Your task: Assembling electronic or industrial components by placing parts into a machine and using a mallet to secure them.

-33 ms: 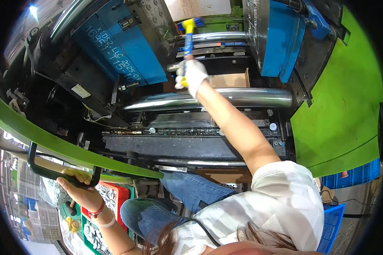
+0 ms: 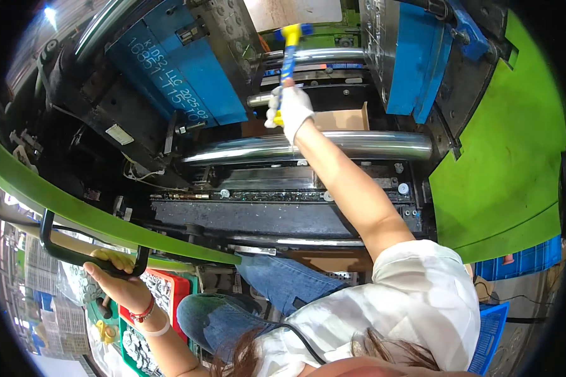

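My right hand wears a white glove and is shut on a blue-and-yellow hand tool. The tool points up into the open space of a large moulding machine, between the blue mould plate on the left and the blue plate on the right. My right arm reaches over a chrome tie bar. My left hand is bare with a red wristband. It grips the black handle on the green sliding guard door at the lower left.
A brown cardboard box sits behind the tie bar. A green machine panel fills the right side. A red crate of small metal parts stands below the door. Blue crates are at the lower right.
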The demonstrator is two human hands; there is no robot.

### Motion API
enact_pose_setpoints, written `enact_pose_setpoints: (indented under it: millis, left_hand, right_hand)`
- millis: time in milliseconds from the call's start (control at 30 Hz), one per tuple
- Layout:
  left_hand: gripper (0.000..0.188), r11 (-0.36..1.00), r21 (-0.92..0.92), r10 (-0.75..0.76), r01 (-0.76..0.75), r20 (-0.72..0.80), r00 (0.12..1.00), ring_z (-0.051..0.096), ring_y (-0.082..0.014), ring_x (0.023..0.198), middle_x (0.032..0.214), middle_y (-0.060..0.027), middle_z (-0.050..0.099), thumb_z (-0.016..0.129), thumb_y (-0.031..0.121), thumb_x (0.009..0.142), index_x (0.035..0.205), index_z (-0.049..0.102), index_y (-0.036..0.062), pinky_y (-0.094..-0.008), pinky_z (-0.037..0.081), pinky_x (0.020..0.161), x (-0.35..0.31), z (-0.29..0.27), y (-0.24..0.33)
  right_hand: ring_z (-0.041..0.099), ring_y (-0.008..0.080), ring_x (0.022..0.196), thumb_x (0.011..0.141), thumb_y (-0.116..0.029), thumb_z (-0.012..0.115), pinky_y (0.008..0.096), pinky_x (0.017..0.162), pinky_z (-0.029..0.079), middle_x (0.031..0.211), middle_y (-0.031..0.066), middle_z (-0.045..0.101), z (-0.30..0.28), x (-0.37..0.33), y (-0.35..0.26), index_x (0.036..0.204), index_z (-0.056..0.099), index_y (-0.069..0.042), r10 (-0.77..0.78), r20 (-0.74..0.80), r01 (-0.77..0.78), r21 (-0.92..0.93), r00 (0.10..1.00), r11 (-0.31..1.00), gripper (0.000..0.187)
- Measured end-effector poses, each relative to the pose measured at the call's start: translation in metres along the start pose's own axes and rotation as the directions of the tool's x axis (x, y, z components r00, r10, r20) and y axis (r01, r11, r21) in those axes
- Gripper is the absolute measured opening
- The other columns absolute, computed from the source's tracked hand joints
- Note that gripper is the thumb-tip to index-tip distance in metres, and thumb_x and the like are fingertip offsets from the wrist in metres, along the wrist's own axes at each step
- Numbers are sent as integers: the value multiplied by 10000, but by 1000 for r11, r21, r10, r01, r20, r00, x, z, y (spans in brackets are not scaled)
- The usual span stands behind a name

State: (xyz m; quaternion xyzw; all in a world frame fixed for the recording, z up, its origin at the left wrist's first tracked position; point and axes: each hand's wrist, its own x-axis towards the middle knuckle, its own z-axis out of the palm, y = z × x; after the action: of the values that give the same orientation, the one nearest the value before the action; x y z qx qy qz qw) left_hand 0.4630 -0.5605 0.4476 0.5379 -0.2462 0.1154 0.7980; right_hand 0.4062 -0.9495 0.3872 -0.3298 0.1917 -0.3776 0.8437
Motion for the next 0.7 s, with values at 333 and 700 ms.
enact_pose_setpoints:
  millis: [333, 700]
  left_hand:
    - [428, 999, -11, -50, 49, -68, 996, 305, -85, 515, 623, 1, 361, 369, 483, 964, 797, 427, 94, -208, 259, 487, 1, 0, 1]
    - [400, 999, -42, -12, 13, 9, 1000, 310, -88, 549, 644, 8, 363, 416, 464, 953, 828, 473, 88, -222, 252, 515, -2, -3, 2]
  right_hand:
    - [476, 234, 388, 973, -403, 351, 382, 353, 401, 529, 70, 458, 28, -16, 45, 840, 450, -78, 77, -2, -77, -59, 997, 995, 365]
    - [467, 223, 372, 978, -448, 288, 374, 313, 401, 548, 66, 459, 40, -10, 4, 890, 383, -96, -266, -146, 277, 65, 953, 959, 375]
